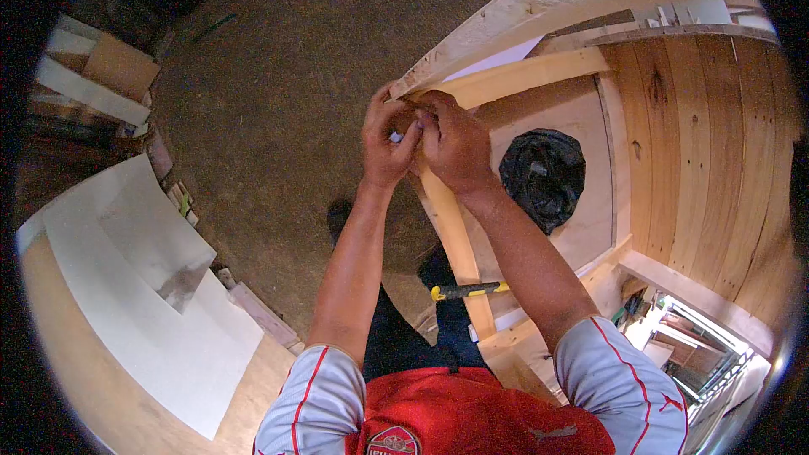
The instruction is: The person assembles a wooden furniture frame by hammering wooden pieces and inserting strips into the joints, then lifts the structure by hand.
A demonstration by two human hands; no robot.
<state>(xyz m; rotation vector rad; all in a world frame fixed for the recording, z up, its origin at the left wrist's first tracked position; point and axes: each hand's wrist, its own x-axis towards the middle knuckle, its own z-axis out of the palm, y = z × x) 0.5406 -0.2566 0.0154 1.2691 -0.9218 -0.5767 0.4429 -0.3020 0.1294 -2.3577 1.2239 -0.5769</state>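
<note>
Both hands meet at the front corner of a wooden frame. My left hand [386, 145] is curled, with its fingertips up by the end of a pale wooden board [480, 29] and its thumb toward my right hand. A small whitish bit [395, 136] shows inside its curl; its kind is unclear. My right hand [458, 141] is closed beside it, thumb and fingers drawn together over the frame corner. Whatever the fingers pinch is hidden. Below the hands runs a light wooden rail [451, 223] of the frame.
A black plastic bag [543, 179] lies on the panel inside the frame. A yellow-and-black handled tool [468, 291] rests across the rail. Wooden slats [699, 152] stand at right. White sheets [143, 286] lie at left, with board offcuts [101, 76] farther back. Brown floor [270, 118] shows ahead.
</note>
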